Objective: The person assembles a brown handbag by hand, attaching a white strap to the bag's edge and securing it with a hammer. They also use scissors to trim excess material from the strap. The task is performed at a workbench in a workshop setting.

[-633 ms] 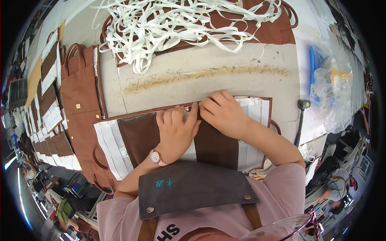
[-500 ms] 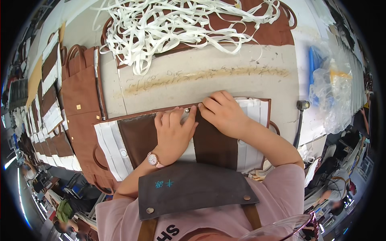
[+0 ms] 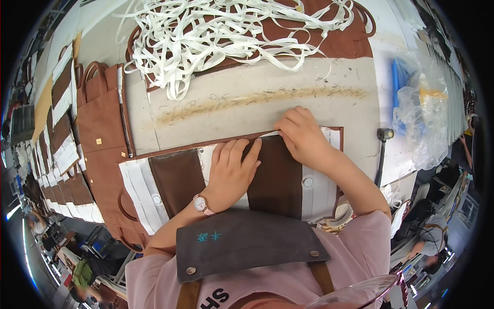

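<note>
A brown bag panel (image 3: 275,177) lies in front of me, with white lining flaps and round white snap-like discs on it. My left hand (image 3: 231,167), with a watch at the wrist, rests on the panel with its fingers stretched toward the far edge. The left index fingertip touches that edge near a thin white strip (image 3: 269,134). My right hand (image 3: 304,138) pinches the strip's other end, just beyond the far edge and right of the left hand. The pinching fingertips are partly hidden.
A tangle of white ribbon strips (image 3: 206,38) lies on a brown bag piece (image 3: 350,44) at the back. More brown bags (image 3: 103,121) are stacked at left. Clear plastic wrapping (image 3: 424,118) and a black lamp-like rod (image 3: 382,154) stand at right. Other people are seated beyond both sides.
My right hand has moved right and slightly away from me, drawing the white strip into view along the edge. The left fingers have shifted slightly right.
</note>
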Demonstrator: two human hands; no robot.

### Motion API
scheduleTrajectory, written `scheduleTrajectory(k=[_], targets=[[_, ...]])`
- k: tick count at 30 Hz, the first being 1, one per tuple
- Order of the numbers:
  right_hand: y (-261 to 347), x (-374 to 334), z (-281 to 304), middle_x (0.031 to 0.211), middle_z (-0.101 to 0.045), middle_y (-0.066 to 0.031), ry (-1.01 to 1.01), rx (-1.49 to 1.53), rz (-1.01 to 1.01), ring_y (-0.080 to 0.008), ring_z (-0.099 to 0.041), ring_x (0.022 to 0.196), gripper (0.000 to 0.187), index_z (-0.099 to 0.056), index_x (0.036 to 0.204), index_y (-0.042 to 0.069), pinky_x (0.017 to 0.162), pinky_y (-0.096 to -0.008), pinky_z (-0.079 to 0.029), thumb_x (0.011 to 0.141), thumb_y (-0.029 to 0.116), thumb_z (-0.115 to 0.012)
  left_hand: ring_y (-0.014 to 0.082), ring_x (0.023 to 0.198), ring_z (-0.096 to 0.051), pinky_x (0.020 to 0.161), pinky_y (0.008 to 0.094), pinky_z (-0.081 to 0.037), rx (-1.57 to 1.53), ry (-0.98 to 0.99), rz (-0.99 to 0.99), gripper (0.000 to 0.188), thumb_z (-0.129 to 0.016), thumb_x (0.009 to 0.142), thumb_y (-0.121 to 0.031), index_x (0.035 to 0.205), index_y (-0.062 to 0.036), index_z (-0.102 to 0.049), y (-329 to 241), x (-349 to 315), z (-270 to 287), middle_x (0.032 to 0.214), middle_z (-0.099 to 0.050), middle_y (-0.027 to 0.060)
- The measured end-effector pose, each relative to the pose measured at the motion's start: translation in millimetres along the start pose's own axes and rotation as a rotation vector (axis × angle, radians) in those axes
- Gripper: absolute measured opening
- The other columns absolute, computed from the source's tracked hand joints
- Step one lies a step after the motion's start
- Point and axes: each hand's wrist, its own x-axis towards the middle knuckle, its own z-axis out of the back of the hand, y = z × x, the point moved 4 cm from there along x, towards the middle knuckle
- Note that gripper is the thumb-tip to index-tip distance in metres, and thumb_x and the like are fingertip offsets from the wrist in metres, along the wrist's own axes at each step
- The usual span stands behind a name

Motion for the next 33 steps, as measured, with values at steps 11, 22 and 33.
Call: scheduleTrajectory(k=[11,22,33], targets=[[11,-3,-2,0.095,-0.056,-0.0103,-0.044,-0.035,0.135,-0.0314,-0.053,0.092,0.02,-0.063,0.092,0.002,0.085,-0.0406,-0.046,0.072,-0.002,-0.064,0.0277,0.114,-0.049,0.1,0.0457,-0.039,0.057,0.014,0.006,0.055,-0.074,0.082,-0.021,0.135,-0.0148,-0.061,-2,5,-1,0.12,-0.05,0.0108],[10,-3,-6,0.093,-0.055,-0.0061,0.061,-0.106,0.303,-0.0258,-0.052,0.093,0.012,-0.061,0.085,0.006,0.085,-0.0377,-0.046,0.074,0.011,-0.064,0.0282,0.113,-0.049,0.102,0.0458,-0.037,0.04,0.012,0.044,0.052,-0.074,0.083,-0.02,0.134,-0.0156,-0.062,-3,5,-1,0.12,-0.05,0.0104],[8,-11,-1,0.095,-0.056,-0.0064,0.015,-0.193,0.251,-0.0262,-0.053,0.096,0.014,-0.06,0.087,0.007,0.086,-0.0386,-0.045,0.075,0.011,-0.065,0.0269,0.101,-0.053,0.087,0.0434,-0.041,0.084,0.033,0.041,0.053,-0.076,0.08,-0.018,0.132,-0.0137,-0.063,12,5,14,0.11,-0.054,0.0086]])
